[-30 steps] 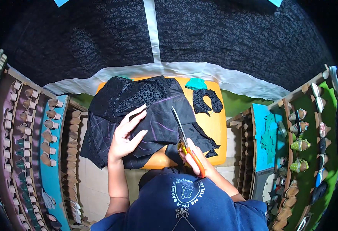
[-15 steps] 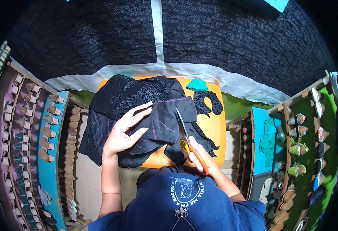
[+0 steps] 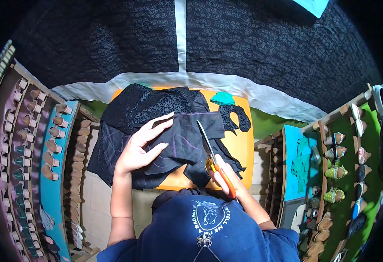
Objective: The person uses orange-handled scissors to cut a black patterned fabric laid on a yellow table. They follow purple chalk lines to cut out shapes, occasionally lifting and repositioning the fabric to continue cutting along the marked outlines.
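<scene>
My left hand (image 3: 140,148) rests on black cloth (image 3: 187,135) marked with purple lines, its fingers stretched and spread. Closed round the orange handles of a pair of scissors (image 3: 207,146) is my right hand (image 3: 224,177). The blades point up and away, over the right part of the marked cloth. Behind my left hand lies a heap of black lace fabric (image 3: 150,105). Farther right is a curved black lace cut piece (image 3: 236,117), with folded green fabric (image 3: 222,98) beside it. All of this sits on an orange table (image 3: 245,150).
Shelves of shoe forms (image 3: 54,146) line the left side. At the right stand more shelves with shoes (image 3: 338,171) and a blue board (image 3: 293,168) bearing green scraps. A black patterned curtain (image 3: 265,48) with pale edging hangs behind the table.
The whole picture has shifted slightly. My hands, the scissors and the marked cloth keep nearly the same places relative to one another.
</scene>
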`<action>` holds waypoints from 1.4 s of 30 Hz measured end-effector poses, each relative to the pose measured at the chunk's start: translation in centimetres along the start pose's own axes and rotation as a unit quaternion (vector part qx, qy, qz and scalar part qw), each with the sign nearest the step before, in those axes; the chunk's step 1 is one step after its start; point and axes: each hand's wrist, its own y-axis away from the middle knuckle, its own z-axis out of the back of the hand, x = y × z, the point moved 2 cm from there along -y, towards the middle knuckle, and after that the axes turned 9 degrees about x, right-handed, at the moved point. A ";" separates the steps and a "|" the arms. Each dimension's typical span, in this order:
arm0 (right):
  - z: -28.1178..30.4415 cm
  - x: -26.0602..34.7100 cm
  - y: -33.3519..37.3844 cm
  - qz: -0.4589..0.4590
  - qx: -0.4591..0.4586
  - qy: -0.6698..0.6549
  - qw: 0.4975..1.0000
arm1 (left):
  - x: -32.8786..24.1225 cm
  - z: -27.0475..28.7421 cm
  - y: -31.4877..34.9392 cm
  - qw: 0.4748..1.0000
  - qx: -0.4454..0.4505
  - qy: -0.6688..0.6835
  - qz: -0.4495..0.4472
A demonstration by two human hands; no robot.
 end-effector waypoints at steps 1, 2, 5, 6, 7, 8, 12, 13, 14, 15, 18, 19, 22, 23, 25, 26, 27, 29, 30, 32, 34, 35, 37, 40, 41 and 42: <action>0.1 0.0 0.0 0.001 0.000 0.002 1.000 | -0.1 0.0 0.0 1.000 0.000 0.002 0.000; 0.1 -0.4 0.1 0.003 -0.006 0.008 1.000 | -0.1 0.0 0.0 1.000 0.004 0.001 -0.002; 0.1 -1.0 0.2 0.008 -0.011 0.019 1.000 | -0.2 0.2 -0.1 1.000 0.014 0.001 -0.006; 0.2 -0.3 0.2 0.009 -0.005 0.017 1.000 | -0.4 0.4 -0.2 1.000 0.019 0.004 -0.007; 0.3 0.0 0.2 0.009 0.002 0.015 1.000 | -0.5 0.4 -0.2 1.000 0.023 0.007 -0.008; 0.3 0.0 0.2 0.005 0.002 0.009 1.000 | -0.6 0.5 -0.3 1.000 0.025 0.006 -0.011; 0.3 0.0 0.5 -0.014 0.001 0.001 1.000 | -0.7 0.3 -0.5 1.000 0.024 0.009 -0.017; 0.3 0.0 0.6 -0.019 0.001 0.002 1.000 | -0.7 0.3 -0.5 1.000 0.022 0.011 -0.018; 0.3 0.0 0.6 -0.010 0.003 0.000 1.000 | -0.7 0.3 -0.5 1.000 0.023 0.010 -0.019; 0.3 0.1 0.7 -0.001 0.005 -0.002 1.000 | -0.8 0.3 -0.5 0.999 0.024 0.009 -0.019; 0.4 0.3 0.8 0.031 0.020 -0.026 0.999 | -0.9 0.4 -0.5 0.999 0.030 0.026 -0.019; 0.5 0.4 0.8 0.043 0.027 -0.037 0.998 | -0.9 0.4 -0.5 0.999 0.033 0.034 -0.018; 0.1 0.6 0.7 0.073 0.053 -0.152 0.984 | -1.3 0.6 -0.6 0.997 0.048 0.061 -0.016; 0.1 0.8 0.6 0.076 0.052 -0.143 0.985 | -1.5 0.6 -0.6 0.997 0.053 0.058 -0.016; 0.2 1.3 0.2 0.082 0.052 -0.124 0.987 | -1.7 0.7 -0.6 0.996 0.064 0.052 -0.016; 0.3 1.0 0.2 0.076 0.058 -0.128 0.987 | -1.6 0.6 -0.7 0.996 0.067 0.051 -0.018; 0.4 1.3 0.1 0.075 0.048 -0.127 0.988 | -1.5 0.5 -0.8 0.996 0.071 0.050 -0.020; 0.4 2.0 0.0 0.076 0.033 -0.126 0.989 | -1.5 0.2 -0.9 0.996 0.074 0.053 -0.018; 0.4 1.8 0.0 0.075 0.037 -0.133 0.988 | -1.5 0.1 -0.8 0.996 0.073 0.057 -0.015; 0.3 1.2 -0.1 0.071 0.047 -0.146 0.986 | -1.5 0.0 -0.8 0.995 0.074 0.060 -0.009; 0.5 0.7 -0.1 0.069 0.043 -0.130 0.988 | -1.4 0.1 -1.0 0.995 0.076 0.058 -0.005; 0.5 0.6 -0.1 0.069 0.042 -0.122 0.989 | -1.4 0.0 -0.9 0.995 0.075 0.062 -0.005; 0.4 0.6 0.0 0.083 0.031 -0.117 0.989 | -1.4 0.0 -0.9 0.995 0.073 0.071 -0.006; 0.8 0.4 0.3 0.067 0.035 -0.096 0.993 | -1.4 -0.1 -1.1 0.995 0.078 0.063 -0.005; 0.9 0.3 0.3 0.056 0.040 -0.086 0.994 | -1.5 -0.1 -1.1 0.995 0.079 0.062 -0.004; 0.9 0.5 0.4 0.055 0.033 -0.093 0.994 | -1.5 -0.2 -1.2 0.995 0.080 0.062 -0.004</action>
